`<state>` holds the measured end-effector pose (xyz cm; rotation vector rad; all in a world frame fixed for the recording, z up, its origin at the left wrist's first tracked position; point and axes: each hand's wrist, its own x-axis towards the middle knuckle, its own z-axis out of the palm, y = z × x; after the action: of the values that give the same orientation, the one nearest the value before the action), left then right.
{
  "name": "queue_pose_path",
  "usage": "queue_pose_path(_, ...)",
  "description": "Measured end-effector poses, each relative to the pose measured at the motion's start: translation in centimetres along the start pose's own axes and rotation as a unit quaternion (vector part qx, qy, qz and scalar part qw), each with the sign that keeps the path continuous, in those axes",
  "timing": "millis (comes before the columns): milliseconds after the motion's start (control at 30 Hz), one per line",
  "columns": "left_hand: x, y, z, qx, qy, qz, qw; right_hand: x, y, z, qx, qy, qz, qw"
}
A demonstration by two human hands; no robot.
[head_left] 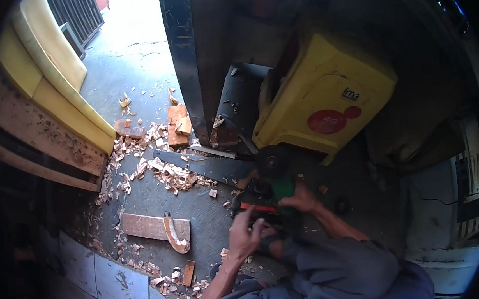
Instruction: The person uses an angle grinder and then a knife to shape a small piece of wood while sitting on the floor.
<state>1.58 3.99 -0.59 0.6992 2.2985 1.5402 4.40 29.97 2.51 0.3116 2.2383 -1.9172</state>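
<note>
Low in front of me, my right hand (301, 198) is closed around a green-bodied power tool (283, 187), with a round dark disc (272, 161) at its far end; it looks like an angle grinder. My left hand (246, 234) is just left of it, fingers apart, the index finger reaching to a dark object with a red strip (259, 207). Shadow hides what that dark object is and whether the finger presses on it. Beyond the hands lies a long dark saw blade (213, 167). A curved wooden piece (174, 233) rests across a short board (144, 225) at the left.
Wood chips (177, 177) litter the floor. Orange-brown wood blocks (178, 126) stand by a dark post (183, 58). A tilted yellow plastic chair (303, 99) is at the right, yellow padded furniture (48, 80) at the left. Pale tiles (120, 282) border the lower left.
</note>
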Motion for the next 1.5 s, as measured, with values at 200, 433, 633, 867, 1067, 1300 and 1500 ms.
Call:
queue_pose_path(200,-1.5,-9.7,-8.8,0.329,0.346,-0.161,0.863,-3.7,5.0,-5.4,-0.022,0.107,0.085,0.990)
queue_pose_path(433,-5.2,-15.5,-14.5,0.161,0.265,-0.324,0.894,-1.0,8.7,0.2,-0.244,0.123,0.141,0.952)
queue_pose_path(633,-5.8,-12.3,-13.2,-0.221,0.324,-0.273,0.879,-2.6,12.0,10.9,-0.433,-0.069,0.156,0.885)
queue_pose_path(867,-5.3,-5.9,-13.1,-0.427,0.304,-0.213,0.825,-4.1,14.2,16.2,-0.482,-0.182,0.199,0.834)
queue_pose_path(1067,-5.1,-5.3,-13.9,-0.635,0.239,-0.172,0.714,-4.0,12.8,16.2,-0.492,-0.179,0.184,0.832)
queue_pose_path(1300,-5.9,-5.1,-14.8,-0.536,0.244,-0.218,0.778,-4.4,13.4,15.4,-0.470,-0.171,0.160,0.851)
queue_pose_path(1500,-5.3,-3.1,-13.2,-0.528,0.266,-0.265,0.761,-4.5,13.2,15.4,-0.462,-0.181,0.162,0.853)
